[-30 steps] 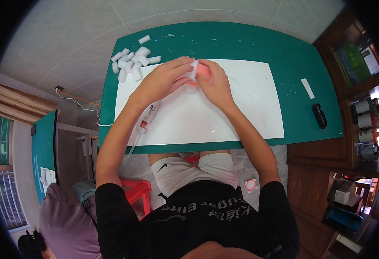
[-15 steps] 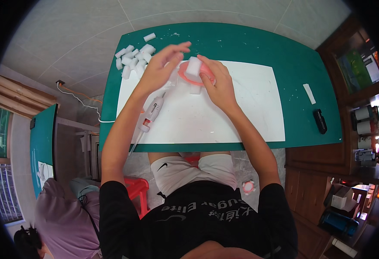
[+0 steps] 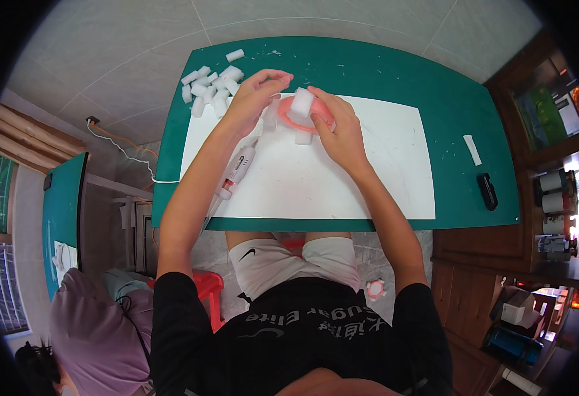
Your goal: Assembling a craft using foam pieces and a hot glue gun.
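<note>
A pink round piece [image 3: 294, 121] with white foam blocks on it is gripped at its right side by my right hand [image 3: 341, 132], thumb and fingers closed around the edge. One upright foam block [image 3: 301, 103] stands in its middle. Another foam block [image 3: 303, 138] shows at its lower edge, and a whitish piece [image 3: 271, 116] at its left. My left hand [image 3: 256, 100] hovers to the left of it, fingers curled, with thumb and fingertips together; what they pinch, if anything, is too small to see. Beside my left forearm a white glue gun [image 3: 238, 166] lies on the white board [image 3: 342, 178].
Several loose foam blocks [image 3: 212, 87] are heaped at the back left of the green table [image 3: 395, 72]. A white strip [image 3: 472, 150] and a black object [image 3: 487, 191] lie on the right. A cable [image 3: 124, 153] reaches the table's left edge. A person [image 3: 101, 323] sits at lower left.
My left fingers were stretched out and are now curled, their tips drawn together. The pink piece has stayed in my right hand. The whole view has shifted slightly.
</note>
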Demonstrator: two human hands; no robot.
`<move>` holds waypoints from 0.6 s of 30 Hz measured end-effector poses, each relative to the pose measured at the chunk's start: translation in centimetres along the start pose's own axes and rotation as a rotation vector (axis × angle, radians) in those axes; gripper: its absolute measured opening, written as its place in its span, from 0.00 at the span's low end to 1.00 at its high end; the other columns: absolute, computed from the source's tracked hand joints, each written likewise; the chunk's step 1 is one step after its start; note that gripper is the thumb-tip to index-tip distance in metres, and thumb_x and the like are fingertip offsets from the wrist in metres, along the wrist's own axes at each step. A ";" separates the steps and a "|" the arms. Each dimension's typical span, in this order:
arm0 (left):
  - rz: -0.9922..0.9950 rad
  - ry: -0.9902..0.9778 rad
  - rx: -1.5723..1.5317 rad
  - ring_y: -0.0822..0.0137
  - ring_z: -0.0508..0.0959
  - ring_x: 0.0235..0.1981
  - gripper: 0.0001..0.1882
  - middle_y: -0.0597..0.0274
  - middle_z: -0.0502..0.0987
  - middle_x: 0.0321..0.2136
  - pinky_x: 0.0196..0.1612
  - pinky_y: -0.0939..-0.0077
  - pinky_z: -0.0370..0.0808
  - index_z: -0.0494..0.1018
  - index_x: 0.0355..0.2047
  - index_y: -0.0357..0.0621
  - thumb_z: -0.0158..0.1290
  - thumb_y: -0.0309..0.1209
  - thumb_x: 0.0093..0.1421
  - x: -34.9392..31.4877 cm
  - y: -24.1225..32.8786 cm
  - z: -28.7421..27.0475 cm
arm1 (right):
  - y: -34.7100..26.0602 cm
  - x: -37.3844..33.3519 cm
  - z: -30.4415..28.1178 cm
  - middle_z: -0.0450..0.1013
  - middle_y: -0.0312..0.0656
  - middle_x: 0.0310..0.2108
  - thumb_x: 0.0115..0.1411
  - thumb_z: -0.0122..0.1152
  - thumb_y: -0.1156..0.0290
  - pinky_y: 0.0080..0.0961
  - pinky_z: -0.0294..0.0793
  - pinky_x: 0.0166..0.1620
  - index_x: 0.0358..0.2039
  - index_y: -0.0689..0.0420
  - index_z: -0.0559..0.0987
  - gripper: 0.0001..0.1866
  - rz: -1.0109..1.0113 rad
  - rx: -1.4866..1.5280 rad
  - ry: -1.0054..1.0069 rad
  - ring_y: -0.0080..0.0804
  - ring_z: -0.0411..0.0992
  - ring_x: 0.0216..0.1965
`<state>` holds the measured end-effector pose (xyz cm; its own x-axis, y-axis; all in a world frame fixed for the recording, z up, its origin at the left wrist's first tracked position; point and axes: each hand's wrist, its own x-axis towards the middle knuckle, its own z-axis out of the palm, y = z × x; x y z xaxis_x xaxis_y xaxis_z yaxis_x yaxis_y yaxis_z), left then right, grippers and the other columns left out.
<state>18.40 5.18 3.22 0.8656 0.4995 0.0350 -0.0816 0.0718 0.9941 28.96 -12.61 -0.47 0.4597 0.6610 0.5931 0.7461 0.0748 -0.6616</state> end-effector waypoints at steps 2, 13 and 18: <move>0.001 -0.011 -0.100 0.65 0.72 0.56 0.19 0.54 0.75 0.53 0.61 0.73 0.63 0.71 0.50 0.39 0.56 0.37 0.64 0.0 -0.3 -0.2 | 0.1 0.0 -0.1 0.73 0.46 0.53 0.58 0.57 0.76 0.37 0.65 0.59 0.56 0.51 0.75 0.24 0.002 -0.009 -0.003 0.48 0.67 0.54; -0.023 -0.044 -0.104 0.67 0.74 0.53 0.17 0.54 0.78 0.49 0.58 0.74 0.68 0.72 0.49 0.39 0.58 0.35 0.63 -0.2 -0.9 1.3 | 0.1 0.2 0.6 0.73 0.47 0.51 0.58 0.57 0.77 0.38 0.65 0.58 0.56 0.52 0.76 0.23 -0.060 -0.065 0.001 0.49 0.67 0.54; -0.022 -0.040 0.012 0.71 0.76 0.47 0.18 0.58 0.80 0.44 0.48 0.77 0.71 0.72 0.48 0.37 0.61 0.32 0.60 0.1 -1.3 1.8 | 0.4 0.0 0.7 0.73 0.47 0.52 0.58 0.57 0.77 0.38 0.66 0.57 0.56 0.55 0.75 0.23 -0.033 -0.045 0.017 0.49 0.67 0.54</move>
<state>19.46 3.54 2.15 0.8861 0.4631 0.0168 -0.0566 0.0722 0.9958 28.96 -12.04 -1.04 0.4425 0.6457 0.6223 0.7817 0.0624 -0.6205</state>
